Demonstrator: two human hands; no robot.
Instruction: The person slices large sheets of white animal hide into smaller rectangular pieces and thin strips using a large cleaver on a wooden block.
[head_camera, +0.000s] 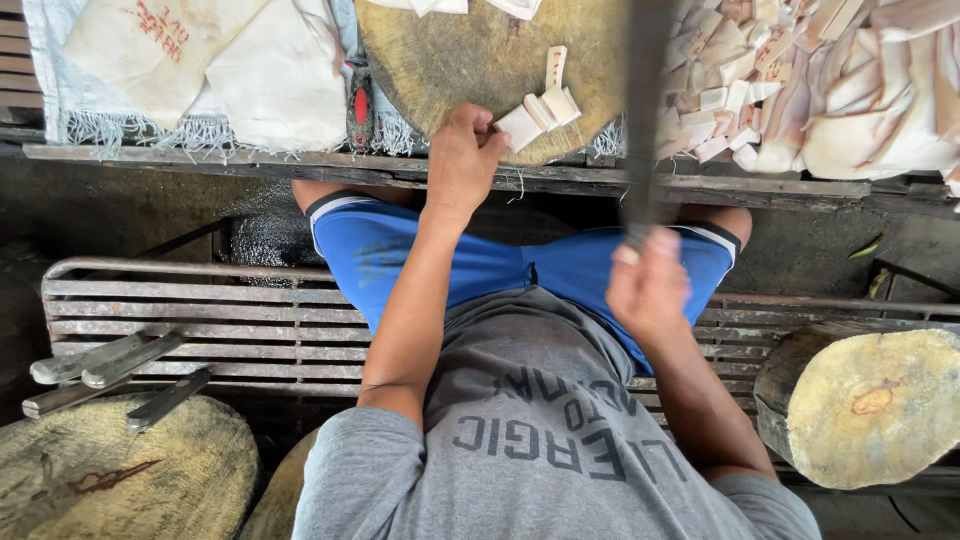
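My left hand rests at the near edge of a round wooden chopping block, its fingers pinching a row of pale white cut pieces. One more white strip lies on the block just beyond them. My right hand is raised over my lap and is closed on the handle of a dark long-bladed chopping knife. The blade is blurred and points up over the block's right edge.
A heap of white chunks and strips covers the table at the right. Folded pale cloths lie at the left. I sit on a slatted metal bench where several knives lie. Round wooden blocks stand at the lower left and right.
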